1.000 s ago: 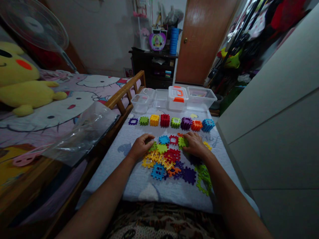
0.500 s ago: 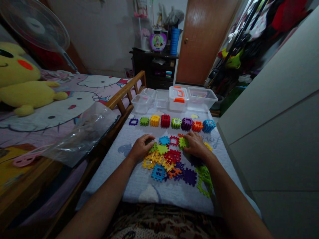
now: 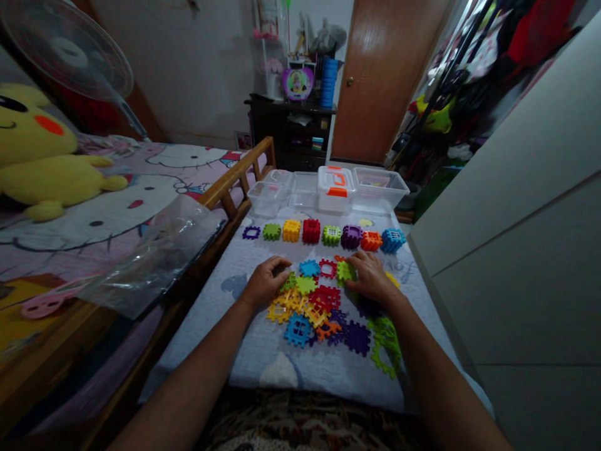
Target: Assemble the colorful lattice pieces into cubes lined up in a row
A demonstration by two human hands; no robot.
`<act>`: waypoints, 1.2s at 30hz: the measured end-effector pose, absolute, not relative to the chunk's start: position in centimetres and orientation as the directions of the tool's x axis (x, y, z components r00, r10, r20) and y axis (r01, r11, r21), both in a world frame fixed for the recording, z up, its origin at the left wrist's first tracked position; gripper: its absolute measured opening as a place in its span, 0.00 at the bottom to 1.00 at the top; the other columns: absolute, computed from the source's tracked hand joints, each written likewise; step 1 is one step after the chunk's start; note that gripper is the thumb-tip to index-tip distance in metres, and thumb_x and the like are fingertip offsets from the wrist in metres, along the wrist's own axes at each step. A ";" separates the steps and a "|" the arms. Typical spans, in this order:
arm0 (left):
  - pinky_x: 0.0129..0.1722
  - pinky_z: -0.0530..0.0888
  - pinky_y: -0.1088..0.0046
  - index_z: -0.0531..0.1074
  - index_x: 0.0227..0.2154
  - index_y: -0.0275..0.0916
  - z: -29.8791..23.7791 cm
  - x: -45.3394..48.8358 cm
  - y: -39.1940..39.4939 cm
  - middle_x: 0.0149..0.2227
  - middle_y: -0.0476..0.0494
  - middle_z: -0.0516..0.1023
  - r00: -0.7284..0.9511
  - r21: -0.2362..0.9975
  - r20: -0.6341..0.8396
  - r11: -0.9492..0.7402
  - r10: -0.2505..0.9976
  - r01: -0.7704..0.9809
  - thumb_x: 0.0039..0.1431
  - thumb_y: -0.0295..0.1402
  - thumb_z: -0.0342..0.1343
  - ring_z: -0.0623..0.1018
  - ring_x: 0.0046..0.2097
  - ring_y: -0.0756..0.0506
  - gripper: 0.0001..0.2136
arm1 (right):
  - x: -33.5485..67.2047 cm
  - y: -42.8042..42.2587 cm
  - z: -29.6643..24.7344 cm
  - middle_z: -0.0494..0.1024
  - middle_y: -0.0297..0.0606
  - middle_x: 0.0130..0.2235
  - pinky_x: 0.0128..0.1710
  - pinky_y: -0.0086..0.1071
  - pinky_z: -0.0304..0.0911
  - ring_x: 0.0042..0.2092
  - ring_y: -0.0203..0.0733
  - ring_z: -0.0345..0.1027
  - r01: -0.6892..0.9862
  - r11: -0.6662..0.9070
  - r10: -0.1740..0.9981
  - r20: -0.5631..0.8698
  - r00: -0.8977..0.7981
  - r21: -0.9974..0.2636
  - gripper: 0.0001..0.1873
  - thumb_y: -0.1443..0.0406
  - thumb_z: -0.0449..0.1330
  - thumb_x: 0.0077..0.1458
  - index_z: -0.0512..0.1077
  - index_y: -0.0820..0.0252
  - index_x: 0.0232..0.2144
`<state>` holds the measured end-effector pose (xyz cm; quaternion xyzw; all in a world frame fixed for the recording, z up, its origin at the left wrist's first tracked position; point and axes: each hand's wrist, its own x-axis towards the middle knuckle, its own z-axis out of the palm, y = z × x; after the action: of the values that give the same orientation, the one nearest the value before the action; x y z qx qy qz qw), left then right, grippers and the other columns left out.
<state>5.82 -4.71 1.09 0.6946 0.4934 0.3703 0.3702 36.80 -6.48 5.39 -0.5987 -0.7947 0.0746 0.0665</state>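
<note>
Flat interlocking plastic tiles with notched edges lie in a loose heap on the cloth-covered table. My left hand (image 3: 267,280) rests at the heap's left edge, fingers curved and thumb apart, beside a green tile (image 3: 289,282). Across the heap, my right hand (image 3: 372,275) has its fingertips and thumb at a lime-green tile (image 3: 344,272); its palm side is hidden. Between the hands are a light-blue tile (image 3: 310,268) and a red frame tile (image 3: 327,269). Nearer me lie yellow tiles (image 3: 295,300), a blue window tile (image 3: 297,330) and a purple tile (image 3: 358,338).
Behind the heap runs a row of tile stacks sorted by colour, including a red stack (image 3: 311,232) and a blue stack (image 3: 392,240). Clear plastic boxes (image 3: 265,199) and a lidded box (image 3: 335,191) stand at the far edge. A wooden bed rail (image 3: 256,160) borders the left.
The view has shifted very slightly. Both hands and the tiles stay in nearly the same places.
</note>
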 end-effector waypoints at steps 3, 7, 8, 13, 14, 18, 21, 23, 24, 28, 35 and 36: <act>0.48 0.75 0.64 0.76 0.39 0.38 0.9 5.7 -4.6 0.41 0.42 0.80 0.242 0.870 0.151 -0.245 0.958 0.427 0.56 0.38 0.57 0.79 0.43 0.43 0.12 | 37.0 -5.3 6.0 0.73 0.48 0.52 0.53 0.44 0.57 0.53 0.55 0.63 0.937 0.292 0.953 0.147 -0.267 -0.193 0.24 0.58 0.66 0.50 0.75 0.59 0.50; 0.48 0.75 0.64 0.76 0.39 0.38 0.8 5.7 -4.5 0.41 0.43 0.80 0.245 0.868 0.156 -0.251 0.957 0.429 0.56 0.37 0.57 0.79 0.44 0.42 0.11 | 36.6 -1.8 7.9 0.73 0.48 0.54 0.56 0.46 0.55 0.56 0.58 0.61 0.939 0.308 0.928 0.265 -0.261 -0.153 0.28 0.54 0.67 0.49 0.75 0.60 0.50; 0.48 0.76 0.64 0.76 0.39 0.38 0.8 5.7 -4.5 0.41 0.43 0.80 0.244 0.869 0.159 -0.253 0.957 0.426 0.56 0.37 0.57 0.79 0.43 0.42 0.11 | 36.4 -0.8 8.4 0.72 0.48 0.55 0.57 0.47 0.54 0.57 0.58 0.59 0.944 0.300 0.928 0.270 -0.256 -0.136 0.28 0.55 0.67 0.49 0.75 0.60 0.51; 0.47 0.76 0.65 0.76 0.39 0.38 1.1 5.8 -4.7 0.41 0.43 0.80 0.239 0.873 0.162 -0.252 0.957 0.418 0.56 0.36 0.57 0.79 0.43 0.43 0.11 | 35.1 3.7 9.6 0.70 0.47 0.59 0.59 0.51 0.49 0.61 0.61 0.54 0.965 0.251 0.955 0.182 -0.233 -0.078 0.27 0.56 0.66 0.48 0.76 0.58 0.51; 0.47 0.76 0.65 0.76 0.39 0.38 1.2 5.8 -4.7 0.41 0.43 0.80 0.235 0.874 0.159 -0.247 0.959 0.418 0.55 0.36 0.57 0.79 0.43 0.43 0.11 | 34.9 4.2 9.6 0.69 0.47 0.59 0.60 0.52 0.48 0.61 0.61 0.53 0.968 0.244 0.961 0.152 -0.231 -0.067 0.26 0.56 0.66 0.48 0.77 0.57 0.51; 0.47 0.76 0.65 0.77 0.38 0.38 1.4 5.8 -4.9 0.40 0.43 0.80 0.217 0.882 0.148 -0.228 0.965 0.412 0.55 0.36 0.57 0.79 0.42 0.43 0.10 | 34.3 5.5 9.3 0.69 0.47 0.60 0.61 0.55 0.45 0.63 0.61 0.51 0.970 0.240 0.970 0.041 -0.239 -0.033 0.26 0.56 0.65 0.49 0.77 0.55 0.50; 0.46 0.76 0.65 0.77 0.38 0.38 1.7 5.8 -4.9 0.40 0.43 0.80 0.218 0.885 0.143 -0.224 0.965 0.409 0.55 0.36 0.58 0.79 0.41 0.44 0.10 | 34.1 5.9 9.0 0.67 0.47 0.61 0.62 0.56 0.44 0.63 0.61 0.51 0.969 0.245 0.969 -0.001 -0.245 -0.024 0.27 0.55 0.65 0.49 0.77 0.56 0.51; 0.46 0.76 0.66 0.77 0.38 0.38 1.8 5.9 -4.9 0.40 0.43 0.80 0.219 0.883 0.145 -0.227 0.965 0.411 0.55 0.36 0.58 0.79 0.41 0.44 0.10 | 34.0 6.1 8.8 0.67 0.47 0.61 0.62 0.57 0.42 0.63 0.61 0.50 0.969 0.246 0.969 -0.012 -0.246 -0.020 0.27 0.55 0.65 0.49 0.77 0.56 0.51; 0.46 0.76 0.66 0.77 0.38 0.38 1.8 5.9 -4.9 0.40 0.43 0.80 0.221 0.881 0.145 -0.227 0.964 0.414 0.55 0.36 0.58 0.79 0.41 0.44 0.10 | 34.0 6.1 8.8 0.67 0.47 0.61 0.62 0.58 0.42 0.63 0.61 0.50 0.969 0.246 0.969 -0.016 -0.246 -0.018 0.27 0.55 0.65 0.48 0.77 0.56 0.51; 0.47 0.76 0.66 0.77 0.38 0.38 1.7 5.8 -4.9 0.40 0.43 0.80 0.214 0.881 0.141 -0.221 0.967 0.419 0.55 0.36 0.57 0.79 0.42 0.44 0.10 | 33.8 6.4 8.7 0.68 0.47 0.61 0.63 0.58 0.41 0.64 0.62 0.50 0.968 0.252 0.967 -0.030 -0.252 -0.008 0.26 0.55 0.65 0.49 0.78 0.56 0.50; 0.46 0.76 0.65 0.76 0.38 0.38 1.6 5.9 -4.9 0.40 0.43 0.80 0.205 0.891 0.134 -0.209 0.970 0.403 0.55 0.36 0.58 0.79 0.42 0.43 0.10 | 33.7 6.3 8.6 0.70 0.48 0.59 0.62 0.58 0.42 0.62 0.61 0.52 0.962 0.275 0.961 -0.020 -0.274 0.002 0.26 0.56 0.65 0.48 0.78 0.56 0.50; 0.46 0.76 0.65 0.76 0.38 0.39 1.6 5.9 -4.9 0.40 0.43 0.80 0.204 0.891 0.134 -0.208 0.970 0.403 0.55 0.36 0.58 0.79 0.42 0.43 0.10 | 33.7 6.3 8.6 0.70 0.48 0.59 0.62 0.58 0.42 0.62 0.60 0.53 0.962 0.272 0.962 -0.015 -0.272 0.000 0.26 0.56 0.65 0.48 0.77 0.56 0.50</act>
<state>5.89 -4.86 1.58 0.6790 0.5053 0.3780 0.3750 33.69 6.27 8.62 -0.6032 -0.7976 0.0045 -0.0059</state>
